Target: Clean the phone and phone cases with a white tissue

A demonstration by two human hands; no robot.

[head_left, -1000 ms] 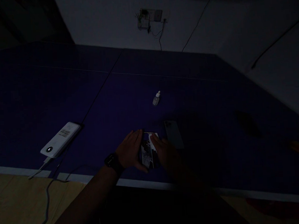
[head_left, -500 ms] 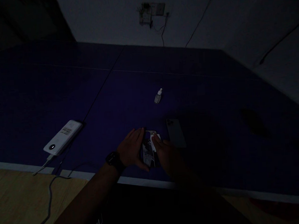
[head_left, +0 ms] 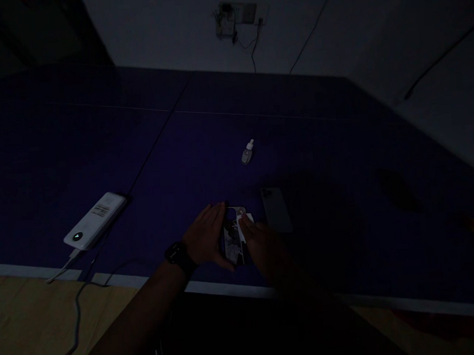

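A phone case (head_left: 232, 246) with a dark picture on its back and a large cut-out at its top lies flat near the table's front edge. My left hand (head_left: 204, 236) grips its left side, fingers along the upper edge and thumb at the lower corner. My right hand (head_left: 261, 245) is closed, pressing a small white wipe (head_left: 241, 232) onto the case's right side; whether it is cloth or paper is hard to tell in the dim light. Just right of the case, a grey phone (head_left: 277, 210) rests with its camera side up.
A small dropper bottle (head_left: 247, 153) stands further back on the blue table (head_left: 203, 147). At the left is a white power bank (head_left: 97, 221) with a cable (head_left: 77, 310) trailing off the front edge. A wall socket (head_left: 247, 13) with wires is behind.
The whole view has shifted slightly, so things sit a little further left. Both hands keep their places on the case, and the wipe stays under my right fingers.
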